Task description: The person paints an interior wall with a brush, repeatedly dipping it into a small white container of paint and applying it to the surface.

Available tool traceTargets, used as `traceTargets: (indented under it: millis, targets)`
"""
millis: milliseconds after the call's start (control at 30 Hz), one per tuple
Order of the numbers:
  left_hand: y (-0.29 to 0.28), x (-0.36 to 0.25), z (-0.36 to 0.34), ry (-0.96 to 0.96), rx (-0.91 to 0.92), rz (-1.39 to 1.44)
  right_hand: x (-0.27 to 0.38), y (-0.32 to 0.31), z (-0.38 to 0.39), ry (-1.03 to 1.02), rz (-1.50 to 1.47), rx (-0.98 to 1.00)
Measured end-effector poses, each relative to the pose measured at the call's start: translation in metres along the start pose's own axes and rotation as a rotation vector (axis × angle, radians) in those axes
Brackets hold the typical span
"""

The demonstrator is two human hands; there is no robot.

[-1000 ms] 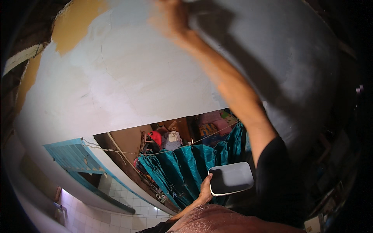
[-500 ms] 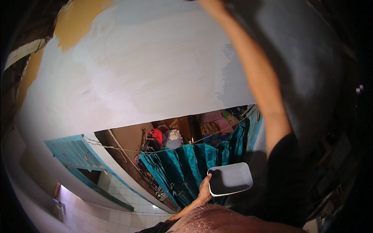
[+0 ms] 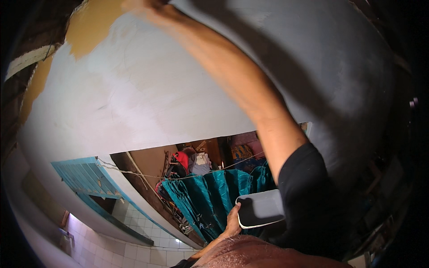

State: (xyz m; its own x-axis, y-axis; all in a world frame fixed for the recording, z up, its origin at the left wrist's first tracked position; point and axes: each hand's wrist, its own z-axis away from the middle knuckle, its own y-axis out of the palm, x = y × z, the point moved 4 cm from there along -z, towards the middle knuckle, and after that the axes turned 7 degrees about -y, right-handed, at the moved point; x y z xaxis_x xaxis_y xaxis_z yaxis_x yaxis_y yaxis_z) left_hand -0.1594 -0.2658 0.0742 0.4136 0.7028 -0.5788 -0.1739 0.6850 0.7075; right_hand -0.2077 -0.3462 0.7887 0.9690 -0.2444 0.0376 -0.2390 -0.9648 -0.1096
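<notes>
My left hand [image 3: 232, 222] grips the left rim of a pale rectangular tub [image 3: 273, 202], thumb over the edge. The tub is tilted so its grey inside shows, part of it in dark shadow; my right upper arm covers its right end. Stretched up across the wall [image 3: 147, 85], my right arm ends in my right hand [image 3: 144, 5] at the top edge of the picture, beside an ochre patch [image 3: 91, 27]. That hand is smeared by motion and partly cut off, so its fingers and anything in them do not show.
Below the pale wall is an opening with a teal curtain [image 3: 214, 194] hung on a cord [image 3: 129, 171]. Clothes and household items, including a red cloth [image 3: 182, 158], show behind it. A blue slatted panel [image 3: 85, 176] is at left, above a tiled floor [image 3: 120, 248].
My right arm has swept left along the wall's upper part, bringing the hand close to the ochre patch. The tub has shifted slightly left and is now partly covered by my arm.
</notes>
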Motion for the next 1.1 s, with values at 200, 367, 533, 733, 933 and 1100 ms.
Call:
traceTargets:
  millis: [200,367,533,733,933,1100]
  targets:
    - [-0.001,-0.004,0.004,0.027,-0.005,0.026,0.017,-0.025,-0.012,-0.405,0.311,-0.349]
    - [-0.004,-0.004,0.0,-0.006,-0.005,0.005,-0.094,-0.19,-0.03,-0.303,0.593,-0.729]
    - [-0.004,0.0,-0.001,-0.052,0.036,0.003,-0.105,-0.349,0.029,-0.24,0.983,-0.815]
    - [0.003,0.001,-0.003,-0.068,0.053,-0.007,-0.082,-0.382,0.121,-0.089,0.494,-0.724]
    - [0.028,-0.006,-0.01,-0.051,0.196,0.015,-0.065,-0.389,0.238,0.05,0.312,-0.518]
    - [0.044,-0.009,-0.016,-0.019,0.189,-0.057,-0.059,-0.35,0.384,0.385,0.212,-0.127]
